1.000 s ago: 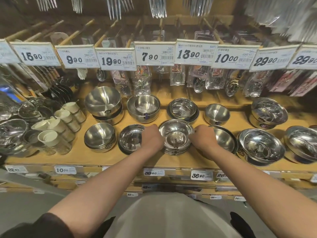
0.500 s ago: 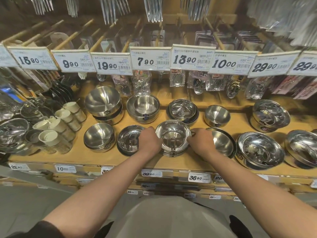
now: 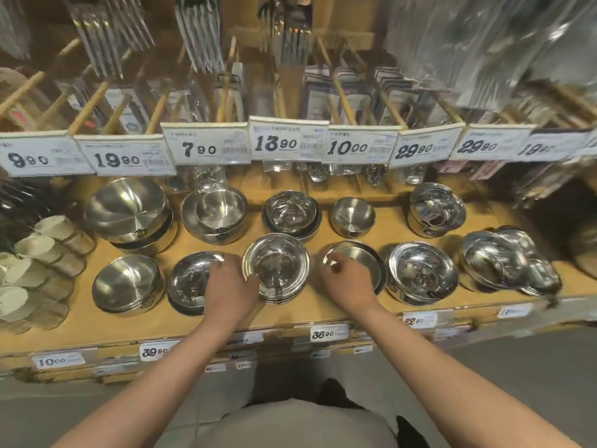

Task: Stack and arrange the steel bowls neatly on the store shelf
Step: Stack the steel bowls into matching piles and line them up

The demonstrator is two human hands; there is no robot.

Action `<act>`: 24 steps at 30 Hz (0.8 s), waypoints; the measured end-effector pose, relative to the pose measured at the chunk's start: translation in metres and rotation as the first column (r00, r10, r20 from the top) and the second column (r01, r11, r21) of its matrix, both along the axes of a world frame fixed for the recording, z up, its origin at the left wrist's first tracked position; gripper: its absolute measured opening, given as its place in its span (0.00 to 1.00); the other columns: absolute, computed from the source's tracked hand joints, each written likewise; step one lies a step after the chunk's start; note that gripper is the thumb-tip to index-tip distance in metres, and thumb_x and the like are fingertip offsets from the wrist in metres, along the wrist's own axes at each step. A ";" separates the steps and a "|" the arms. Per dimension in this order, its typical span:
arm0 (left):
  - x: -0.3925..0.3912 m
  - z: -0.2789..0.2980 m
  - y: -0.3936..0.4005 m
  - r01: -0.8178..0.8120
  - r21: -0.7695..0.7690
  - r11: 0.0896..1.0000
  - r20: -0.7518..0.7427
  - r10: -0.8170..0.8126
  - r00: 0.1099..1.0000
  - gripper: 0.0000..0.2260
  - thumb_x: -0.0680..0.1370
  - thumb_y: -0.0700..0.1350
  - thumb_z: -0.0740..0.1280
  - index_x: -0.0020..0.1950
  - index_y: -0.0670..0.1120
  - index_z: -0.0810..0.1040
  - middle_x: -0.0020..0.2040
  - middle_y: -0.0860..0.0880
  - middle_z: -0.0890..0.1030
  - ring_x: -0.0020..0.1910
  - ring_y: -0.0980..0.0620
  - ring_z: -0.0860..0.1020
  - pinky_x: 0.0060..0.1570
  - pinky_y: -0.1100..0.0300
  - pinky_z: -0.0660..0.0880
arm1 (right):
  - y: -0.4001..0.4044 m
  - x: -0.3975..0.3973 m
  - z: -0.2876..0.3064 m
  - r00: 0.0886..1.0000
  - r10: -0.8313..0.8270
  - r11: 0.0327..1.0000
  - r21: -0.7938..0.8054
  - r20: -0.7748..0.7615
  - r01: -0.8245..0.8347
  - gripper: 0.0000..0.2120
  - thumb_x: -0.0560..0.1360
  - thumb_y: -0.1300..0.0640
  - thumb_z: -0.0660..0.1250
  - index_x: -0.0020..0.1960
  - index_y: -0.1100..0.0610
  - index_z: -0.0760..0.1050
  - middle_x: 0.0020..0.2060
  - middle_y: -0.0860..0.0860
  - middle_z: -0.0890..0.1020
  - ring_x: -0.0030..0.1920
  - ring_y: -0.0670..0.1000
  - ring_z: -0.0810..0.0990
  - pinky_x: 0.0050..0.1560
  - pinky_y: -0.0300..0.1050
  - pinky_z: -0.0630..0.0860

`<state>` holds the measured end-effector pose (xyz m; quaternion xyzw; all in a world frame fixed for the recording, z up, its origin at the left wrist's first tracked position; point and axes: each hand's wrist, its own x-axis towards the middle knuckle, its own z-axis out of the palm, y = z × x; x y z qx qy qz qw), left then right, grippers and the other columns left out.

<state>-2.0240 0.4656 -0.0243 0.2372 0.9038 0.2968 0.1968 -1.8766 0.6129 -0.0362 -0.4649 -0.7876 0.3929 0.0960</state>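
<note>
On the front row of the wooden shelf, the left hand grips the bowl stack while the right hand hovers loosely curled, holding nothing; light, stiff, slippery steel, best held at opposite rims.

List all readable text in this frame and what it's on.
"9 90": hanging price card, far left
"19 90": hanging card
"7 90": hanging card
"13 90": hanging card
"10 00": hanging card
"29 90": hanging card
"29 90": hanging card
"36 90": shelf-edge tag
"39 90": shelf-edge tag
"10 00": shelf-edge tag
Small print, barcodes, bowl stickers, remaining tags: too blurred.
</note>
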 end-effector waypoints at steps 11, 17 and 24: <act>0.075 0.030 0.076 0.228 0.134 0.964 0.127 -0.245 0.961 0.05 0.81 0.45 0.65 0.54 0.48 0.79 0.43 0.50 0.82 0.44 0.45 0.81 0.46 0.52 0.77 | 0.094 0.145 0.021 0.887 -0.448 0.891 -0.140 -0.114 0.432 0.12 0.78 0.53 0.65 0.60 0.52 0.81 0.44 0.47 0.85 0.45 0.49 0.83 0.42 0.44 0.78; 0.137 0.013 0.135 0.250 0.048 0.967 0.227 -0.254 0.940 0.08 0.80 0.48 0.66 0.58 0.49 0.74 0.41 0.55 0.79 0.37 0.61 0.77 0.36 0.66 0.72 | 0.152 0.208 0.012 0.890 -0.434 0.895 -0.184 -0.144 0.406 0.06 0.79 0.53 0.64 0.48 0.51 0.79 0.41 0.52 0.85 0.46 0.58 0.84 0.54 0.62 0.80; 0.201 -0.006 0.194 0.132 -0.167 0.977 0.276 -0.082 0.958 0.23 0.78 0.52 0.69 0.67 0.41 0.71 0.49 0.48 0.83 0.44 0.52 0.81 0.36 0.59 0.74 | 0.230 0.266 0.004 0.918 -0.391 0.919 -0.078 -0.068 0.386 0.10 0.80 0.55 0.63 0.57 0.56 0.80 0.40 0.52 0.85 0.42 0.54 0.83 0.46 0.52 0.80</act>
